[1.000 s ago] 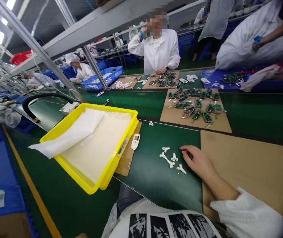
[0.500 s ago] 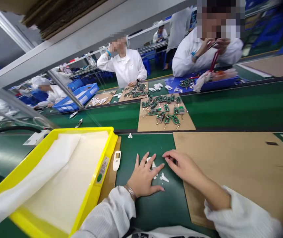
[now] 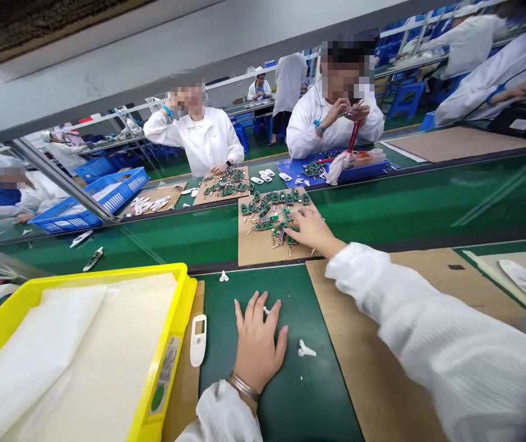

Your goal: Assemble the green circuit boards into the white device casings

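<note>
Your left hand [image 3: 258, 344] lies open on the green mat [image 3: 313, 399] — a white plastic piece [image 3: 266, 311] half-hidden by its fingers; your right hand [image 3: 313, 231] reaches the circuit boards [image 3: 267, 210] — gripping or not, you can't tell.

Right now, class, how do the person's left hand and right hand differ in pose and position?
The left hand lies flat on the green mat, while the right hand reaches out over the green circuit boards. The left wrist wears a metal bangle; the right shows none. Both are bare, with white sleeves.
</note>
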Tool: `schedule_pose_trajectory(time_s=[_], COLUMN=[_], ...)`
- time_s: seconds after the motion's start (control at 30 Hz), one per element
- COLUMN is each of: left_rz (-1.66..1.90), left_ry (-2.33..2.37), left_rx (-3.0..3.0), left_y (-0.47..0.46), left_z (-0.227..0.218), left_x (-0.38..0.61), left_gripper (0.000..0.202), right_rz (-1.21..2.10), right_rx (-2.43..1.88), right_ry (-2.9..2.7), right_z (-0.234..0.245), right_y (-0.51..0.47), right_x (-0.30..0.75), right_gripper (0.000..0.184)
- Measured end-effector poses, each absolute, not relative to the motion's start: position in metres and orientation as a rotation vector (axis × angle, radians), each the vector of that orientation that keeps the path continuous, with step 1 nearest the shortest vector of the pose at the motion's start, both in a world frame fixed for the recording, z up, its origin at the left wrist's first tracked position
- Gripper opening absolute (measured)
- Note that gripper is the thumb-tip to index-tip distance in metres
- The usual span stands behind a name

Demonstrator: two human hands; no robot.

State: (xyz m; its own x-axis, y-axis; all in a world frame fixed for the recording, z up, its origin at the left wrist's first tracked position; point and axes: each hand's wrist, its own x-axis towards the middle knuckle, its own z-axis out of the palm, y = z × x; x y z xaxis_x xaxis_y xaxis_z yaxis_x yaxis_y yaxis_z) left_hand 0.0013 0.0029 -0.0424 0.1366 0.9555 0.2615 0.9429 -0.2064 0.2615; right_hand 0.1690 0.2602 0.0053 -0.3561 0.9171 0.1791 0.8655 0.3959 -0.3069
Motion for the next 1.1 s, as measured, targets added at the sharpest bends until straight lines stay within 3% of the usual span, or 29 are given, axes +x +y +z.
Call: schedule_pose_trajectory(time_s=[0.23, 0.5, 0.7, 0.83, 0.97, 1.1], left_rz=[0.598, 0.681, 0.842, 0.865, 0.789, 0.708], left_ry=[2.162, 2.164, 2.129, 2.133, 2.138, 2.159], left_rx=[2.266, 2.054, 1.902, 1.901, 1.987, 2.055], left_y=[0.061, 0.092, 0.096, 0.098, 0.093, 0.093], left_z=[-0.038, -0.047, -0.054, -0.060, -0.056, -0.051], left_x=[-0.001, -0.015, -0.017, -0.016, -0.015, -0.014], left_gripper=[0.049, 0.052, 0.047, 0.044, 0.044, 0.043], right_rz=[0.344, 0.271, 0.144, 0.134, 0.174, 0.202], right_rx=[-1.438, -1.253, -1.174, -1.108, -1.034, -1.063], right_ry=[-2.624, -2.819, -2.778, -2.819, -2.926, -2.996], right_z=[-0.002, -0.014, -0.024, -0.022, -0.018, -0.015], right_y=[0.291, 0.291, 0.279, 0.275, 0.273, 0.266], right_x=[0.106, 0.122, 0.118, 0.112, 0.115, 0.130], right_gripper=[0.065, 0.104, 0.064, 0.080, 0.066, 0.096])
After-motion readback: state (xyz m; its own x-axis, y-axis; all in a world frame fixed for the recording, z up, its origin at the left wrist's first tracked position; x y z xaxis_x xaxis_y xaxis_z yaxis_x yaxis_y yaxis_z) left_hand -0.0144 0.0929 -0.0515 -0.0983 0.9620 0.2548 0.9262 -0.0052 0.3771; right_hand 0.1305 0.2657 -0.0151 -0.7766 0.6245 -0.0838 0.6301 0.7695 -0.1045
